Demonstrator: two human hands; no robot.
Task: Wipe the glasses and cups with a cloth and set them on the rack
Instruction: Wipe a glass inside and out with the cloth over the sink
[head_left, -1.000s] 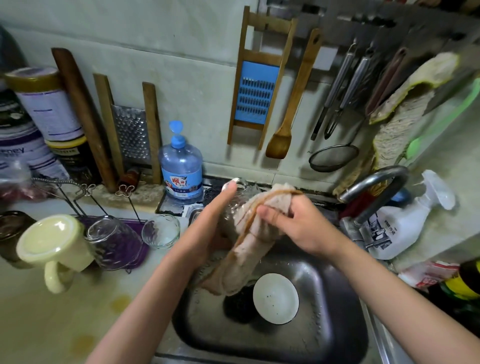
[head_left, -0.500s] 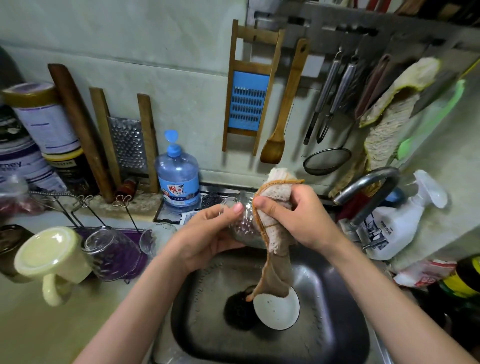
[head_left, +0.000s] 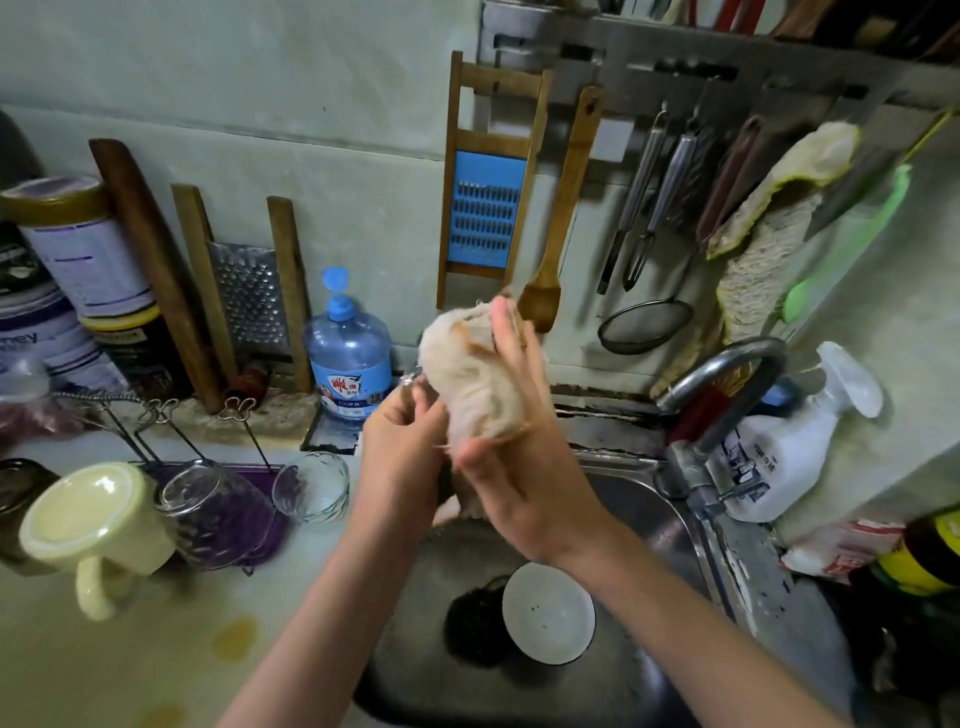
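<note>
Above the sink (head_left: 649, 525) my left hand (head_left: 400, 457) grips a clear glass (head_left: 411, 382), of which only the rim shows. A beige cloth (head_left: 467, 374) is bundled round the glass, and my right hand (head_left: 519, 452) wraps round that cloth. On the wire rack (head_left: 156, 415) at the left a cream mug (head_left: 88, 525) and a clear glass (head_left: 208, 514) sit upside down over a purple tray (head_left: 270, 499). A small clear glass (head_left: 311, 486) stands upright by the rack.
A white bowl (head_left: 548, 613) and a dark scrubber (head_left: 475, 623) lie in the sink. The tap (head_left: 722, 384) arches at the right beside a white spray bottle (head_left: 779, 452). A blue bottle (head_left: 348, 358), graters and tins line the back wall.
The cloth, which hung down toward the sink, is now bundled over the glass. Both hands have risen and my right hand has turned round the wrapped glass.
</note>
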